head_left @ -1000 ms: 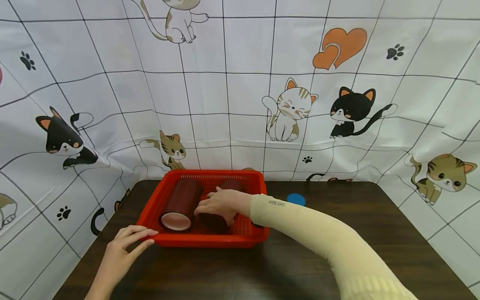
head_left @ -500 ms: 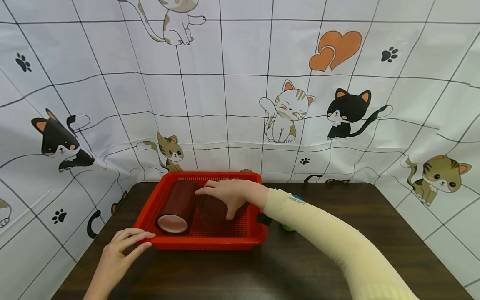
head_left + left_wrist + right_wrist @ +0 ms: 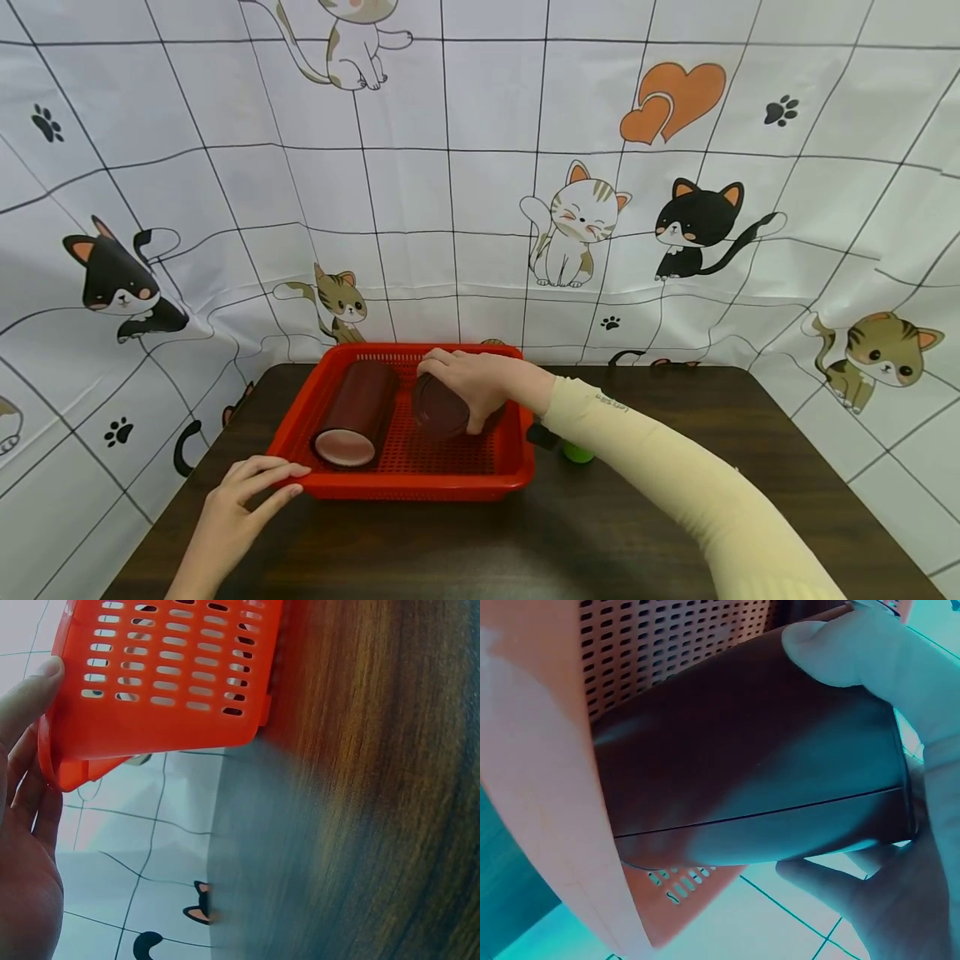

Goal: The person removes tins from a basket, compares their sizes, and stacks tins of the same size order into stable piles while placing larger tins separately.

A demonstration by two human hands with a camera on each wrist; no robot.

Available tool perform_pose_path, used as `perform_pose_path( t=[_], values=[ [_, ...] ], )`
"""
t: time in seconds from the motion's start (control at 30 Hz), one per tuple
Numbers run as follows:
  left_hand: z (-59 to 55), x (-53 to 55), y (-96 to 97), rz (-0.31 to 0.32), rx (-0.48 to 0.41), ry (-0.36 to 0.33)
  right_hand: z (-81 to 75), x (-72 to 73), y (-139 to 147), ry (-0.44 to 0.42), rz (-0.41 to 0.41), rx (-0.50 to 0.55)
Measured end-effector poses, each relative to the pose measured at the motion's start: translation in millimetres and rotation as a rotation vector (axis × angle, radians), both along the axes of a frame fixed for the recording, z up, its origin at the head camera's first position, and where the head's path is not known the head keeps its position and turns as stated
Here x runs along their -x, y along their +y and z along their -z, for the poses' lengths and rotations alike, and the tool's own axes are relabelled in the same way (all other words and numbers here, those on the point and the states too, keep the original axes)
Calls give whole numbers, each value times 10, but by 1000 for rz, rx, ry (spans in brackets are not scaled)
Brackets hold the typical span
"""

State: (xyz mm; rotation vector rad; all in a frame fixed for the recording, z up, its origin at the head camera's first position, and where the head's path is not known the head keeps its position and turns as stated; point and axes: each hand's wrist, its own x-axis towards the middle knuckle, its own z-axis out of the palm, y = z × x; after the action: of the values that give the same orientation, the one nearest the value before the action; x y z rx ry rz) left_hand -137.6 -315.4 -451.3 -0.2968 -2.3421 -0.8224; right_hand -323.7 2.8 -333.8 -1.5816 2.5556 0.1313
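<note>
In the head view, a red plastic basket [image 3: 401,487] with slotted walls stands on the dark wooden table. My left hand [image 3: 243,500] pinches the rim at its near left corner; in the left wrist view the thumb [image 3: 37,686] lies on one side of the rim and the fingers behind it. Inside the basket's right half, my right hand [image 3: 472,387] grips a dark brown cylinder [image 3: 438,410], one round end turned up and left. The right wrist view shows its smooth side with a seam. Another brown cylinder [image 3: 360,408] lies at the left, its pale end facing me.
Right of the basket, partly under the right forearm, are a small black object [image 3: 542,435] and a green one [image 3: 577,452]. A white cat-print sheet [image 3: 487,208] hangs behind and beside the dark wooden table [image 3: 450,550].
My right hand has shifted the gripped cylinder to the right in the basket and tipped it so its round end shows. The left hand stays at the corner. The blue disc is now hidden.
</note>
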Motion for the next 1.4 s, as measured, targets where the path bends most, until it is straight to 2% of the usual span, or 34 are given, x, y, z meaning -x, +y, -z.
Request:
perform_pose_path(
  t=[0.2, 0.57, 0.77, 1.17, 1.4],
  values=[
    [-9, 5, 10, 1, 4, 1, -25, 18, 65, -52, 37, 56],
    [-6, 7, 19, 4, 7, 2, -112, -12, 197, -98, 46, 144],
    [-26, 31, 27, 23, 8, 32, -255, -49, 336, -114, 81, 238],
    [-44, -16, 19, -3, 6, -3, -570, -265, 706, -137, 103, 465],
    [-35, -22, 20, -6, 8, -7, -734, -362, 891, -148, 111, 460]
  ],
)
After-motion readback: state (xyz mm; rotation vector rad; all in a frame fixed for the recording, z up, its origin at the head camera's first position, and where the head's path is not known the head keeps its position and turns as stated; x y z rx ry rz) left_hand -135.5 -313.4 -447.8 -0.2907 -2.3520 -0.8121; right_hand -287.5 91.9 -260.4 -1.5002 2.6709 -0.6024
